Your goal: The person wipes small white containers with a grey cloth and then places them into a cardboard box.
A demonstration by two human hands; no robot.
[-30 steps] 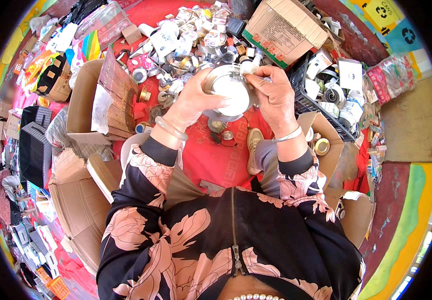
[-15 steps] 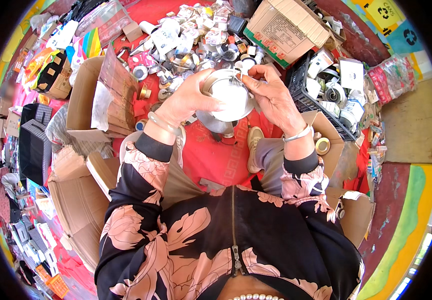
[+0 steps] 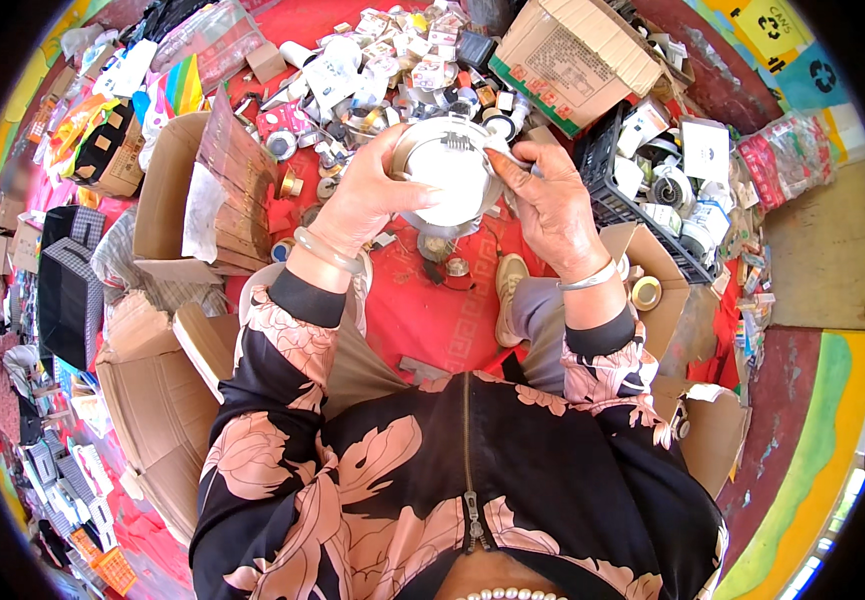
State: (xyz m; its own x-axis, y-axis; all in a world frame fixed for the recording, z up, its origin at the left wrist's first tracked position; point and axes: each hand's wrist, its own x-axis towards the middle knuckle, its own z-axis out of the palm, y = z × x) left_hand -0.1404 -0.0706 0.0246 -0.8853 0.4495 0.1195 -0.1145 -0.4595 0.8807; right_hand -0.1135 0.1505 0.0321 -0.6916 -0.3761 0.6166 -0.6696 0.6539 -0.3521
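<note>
A round recessed downlight (image 3: 447, 185) with a white face and a silvery rim is held up before me. A coiled metal spring clip (image 3: 457, 142) shows at its far edge. My left hand (image 3: 377, 185) grips the light's left side, the thumb laid over its face. On the right side my right hand (image 3: 550, 205) has its thumb and forefinger closed at the rim; the other fingers are curled and partly hidden. Below the light, a small lamp part (image 3: 457, 267) lies on the red cloth (image 3: 432, 325) between my feet.
A heap of lamps and small boxes (image 3: 392, 75) spreads out ahead. To the right stand a black plastic crate (image 3: 607, 185) full of fittings and a cardboard box (image 3: 642, 245) close to my right arm. Open cartons (image 3: 167, 190) stand at the left, and a large carton (image 3: 572, 65) leans at the far right.
The light has turned and tilted, so its white face and spring clip now show more fully. My right hand has shifted slightly down, its fingers more curled.
</note>
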